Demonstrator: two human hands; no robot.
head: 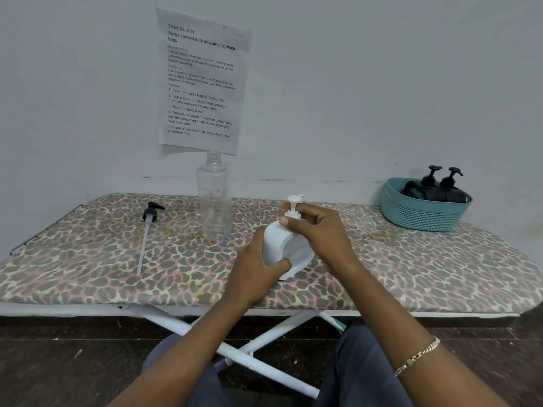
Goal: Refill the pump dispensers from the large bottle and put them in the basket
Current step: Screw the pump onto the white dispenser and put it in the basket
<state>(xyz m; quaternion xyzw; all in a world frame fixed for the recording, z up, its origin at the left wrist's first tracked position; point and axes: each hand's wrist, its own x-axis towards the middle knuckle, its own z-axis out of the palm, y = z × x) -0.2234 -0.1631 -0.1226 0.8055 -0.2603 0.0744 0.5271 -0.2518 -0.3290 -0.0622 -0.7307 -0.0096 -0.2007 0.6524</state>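
Note:
A white pump dispenser (289, 248) stands on the leopard-print board (411, 268) near its middle. My left hand (258, 268) grips its body from the left. My right hand (317, 230) curls its fingers round the white pump collar at the top. Behind it stands a large clear bottle (214, 198), open at the neck and looking nearly empty. A loose black pump head with a long tube (148, 230) lies on the board to the left. At the far right, a teal basket (423, 214) holds two black pump dispensers (437, 188).
A printed sheet (202, 80) hangs on the wall behind the clear bottle. The board's white crossed legs (235, 351) stand in front of my knees. A metal rail (44, 227) runs off the board's left end.

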